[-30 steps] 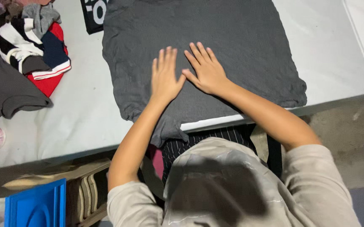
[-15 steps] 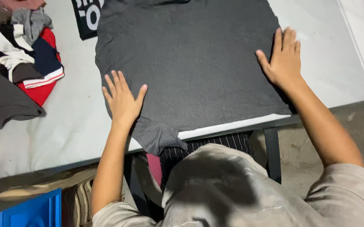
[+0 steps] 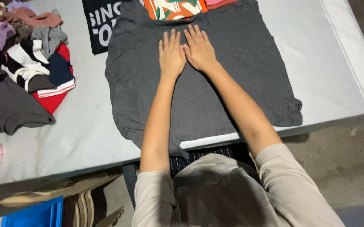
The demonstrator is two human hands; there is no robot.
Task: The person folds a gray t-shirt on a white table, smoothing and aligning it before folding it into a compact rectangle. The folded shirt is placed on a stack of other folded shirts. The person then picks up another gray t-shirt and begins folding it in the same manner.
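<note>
A dark grey T-shirt (image 3: 249, 71) lies spread flat on a white table (image 3: 85, 134), its lower edge hanging a little over the near side. My left hand (image 3: 171, 54) and my right hand (image 3: 199, 48) rest palm down, side by side, on the upper middle of the shirt, close to its collar. The fingers of both are stretched out flat and hold nothing.
A heap of mixed clothes (image 3: 22, 71) covers the table's left part. A black printed shirt (image 3: 100, 23) and an orange patterned one (image 3: 175, 8) lie at the far edge. A blue crate (image 3: 35, 214) and sandals (image 3: 87, 208) sit on the floor at lower left.
Both hands were together low on the shirt, then swept apart to its left and right sides. Now they are together again, higher up near the collar.
</note>
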